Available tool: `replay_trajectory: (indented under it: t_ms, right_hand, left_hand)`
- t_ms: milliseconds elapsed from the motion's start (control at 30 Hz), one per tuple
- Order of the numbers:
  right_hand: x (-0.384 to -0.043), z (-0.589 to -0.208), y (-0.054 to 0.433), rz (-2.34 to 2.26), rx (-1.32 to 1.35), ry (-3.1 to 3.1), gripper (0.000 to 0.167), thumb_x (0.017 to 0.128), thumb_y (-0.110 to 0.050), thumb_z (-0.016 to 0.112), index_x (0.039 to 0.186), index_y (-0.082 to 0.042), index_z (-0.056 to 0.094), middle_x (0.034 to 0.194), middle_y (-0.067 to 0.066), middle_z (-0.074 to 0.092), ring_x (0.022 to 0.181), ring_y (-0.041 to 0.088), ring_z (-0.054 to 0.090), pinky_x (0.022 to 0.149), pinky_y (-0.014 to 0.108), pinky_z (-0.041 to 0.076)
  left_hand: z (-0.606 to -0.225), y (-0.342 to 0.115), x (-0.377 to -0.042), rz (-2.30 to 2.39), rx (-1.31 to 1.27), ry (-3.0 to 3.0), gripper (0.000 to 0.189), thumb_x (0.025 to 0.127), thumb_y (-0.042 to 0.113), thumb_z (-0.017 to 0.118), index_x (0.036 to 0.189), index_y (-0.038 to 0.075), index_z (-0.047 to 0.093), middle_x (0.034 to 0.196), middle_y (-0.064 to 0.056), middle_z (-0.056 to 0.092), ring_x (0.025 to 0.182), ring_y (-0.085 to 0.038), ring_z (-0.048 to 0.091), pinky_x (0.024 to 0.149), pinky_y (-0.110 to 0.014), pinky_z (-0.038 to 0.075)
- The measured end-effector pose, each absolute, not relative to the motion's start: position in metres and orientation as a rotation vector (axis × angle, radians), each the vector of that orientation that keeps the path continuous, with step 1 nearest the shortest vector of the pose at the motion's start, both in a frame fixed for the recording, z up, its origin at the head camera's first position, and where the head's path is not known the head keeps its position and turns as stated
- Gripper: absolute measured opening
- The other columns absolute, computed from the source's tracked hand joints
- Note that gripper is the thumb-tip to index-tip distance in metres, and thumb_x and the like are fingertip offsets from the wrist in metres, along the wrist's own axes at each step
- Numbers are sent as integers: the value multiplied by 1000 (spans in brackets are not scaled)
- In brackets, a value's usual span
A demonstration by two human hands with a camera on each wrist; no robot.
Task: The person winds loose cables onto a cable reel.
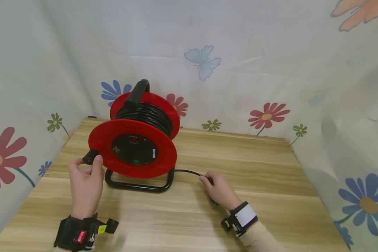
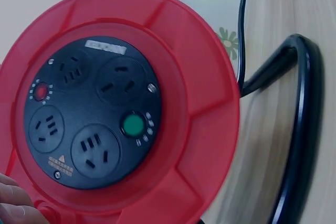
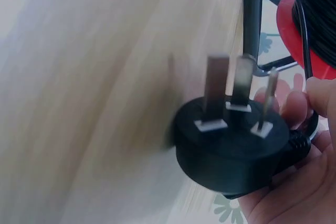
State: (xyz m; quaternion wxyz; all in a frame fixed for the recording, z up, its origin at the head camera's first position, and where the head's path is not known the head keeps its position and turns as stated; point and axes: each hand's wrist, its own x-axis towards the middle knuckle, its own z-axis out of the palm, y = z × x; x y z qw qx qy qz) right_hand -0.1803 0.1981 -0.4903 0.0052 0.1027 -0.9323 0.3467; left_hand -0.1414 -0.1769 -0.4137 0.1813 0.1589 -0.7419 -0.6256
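A red cable reel [image 1: 168, 154] with black cable [image 1: 148, 113] wound on its drum stands on a black tubular frame [image 1: 135, 187]. At the near flange's left edge, my left hand [image 1: 87, 187] pinches the black crank knob [image 1: 90, 156] between thumb and fingers. In the left wrist view, only fingertips [image 2: 18, 203] show, beside the reel's socket panel [image 2: 68, 124]; the knob is out of sight there. To the right of the reel, my right hand [image 1: 219, 189] holds the loose cord [image 1: 189, 171] near its end. From that hand sticks a black three-pin plug [image 3: 231, 150], its pins bare.
The reel rests on a light wood-grain table [image 1: 176, 220]. Flower-patterned cloth [image 1: 239, 42] walls the table in at the back and both sides. A black carrying handle [image 1: 138, 93] rises above the drum. Each wrist wears a strapped camera.
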Motion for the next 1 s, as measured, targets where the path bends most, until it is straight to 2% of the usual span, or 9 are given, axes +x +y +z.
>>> replay_trajectory:
  t_ms: [133, 300, 467, 567, 733, 900, 1000]
  right_hand:
    - [-182, -493, 189, 1084, 340, -2912, 25, 98, -38, 55, 84, -18, 58, 62, -6, 46, 52, 9, 43, 48, 28, 37]
    - [-186, -495, 176, 1093, 364, -2922, 28, 99, -43, 51, 84, -19, 56, 62, -7, 45, 51, 8, 43, 47, 28, 37]
    - [-189, -495, 165, 1087, 410, -2937, 30, 100, -44, 49, 85, -19, 55, 60, -7, 44, 50, 8, 42, 46, 28, 36]
    - [-189, -495, 161, 1078, 415, -2944, 30, 100, -43, 48, 85, -18, 55, 60, -6, 44, 50, 8, 42, 46, 28, 36]
    - [-190, -499, 158, 1071, 422, -2938, 30, 100, -43, 47, 86, -18, 56, 61, -6, 45, 51, 8, 44, 47, 28, 38]
    - [-196, -503, 151, 1100, 422, -2912, 21, 101, -36, 50, 91, -19, 57, 68, -5, 50, 60, 10, 49, 56, 30, 42]
    - [-202, -506, 145, 1108, 399, -2914, 15, 101, -31, 52, 95, -18, 58, 74, -5, 52, 67, 11, 51, 62, 31, 43]
  left_hand:
    - [-406, -177, -145, -1740, 397, -2064, 53, 97, 41, 54, 130, 12, 24, 57, -5, 44, 40, -19, 32, 39, -33, 23]
    - [-395, -173, -151, -1615, 262, -2020, 41, 98, 39, 53, 121, 14, 30, 58, -8, 47, 42, -18, 36, 40, -32, 24]
    - [-382, -167, -157, -1495, 189, -2008, 33, 99, 39, 51, 115, 16, 35, 61, -12, 54, 48, -19, 46, 41, -30, 28]
    - [-373, -163, -159, -1395, 182, -2049, 36, 99, 42, 50, 115, 12, 38, 65, -13, 60, 56, -18, 53, 44, -27, 33]
    - [-362, -158, -159, -1238, 191, -2155, 47, 98, 49, 47, 115, 6, 39, 66, -9, 55, 61, -20, 51, 46, -30, 34]
    - [-355, -154, -158, -1160, 178, -2230, 46, 99, 48, 44, 112, 4, 42, 68, -10, 46, 59, -24, 44, 45, -33, 30]
    - [-352, -151, -159, -1131, 156, -2260, 44, 100, 47, 41, 109, 4, 44, 68, -10, 45, 58, -25, 43, 45, -34, 32]
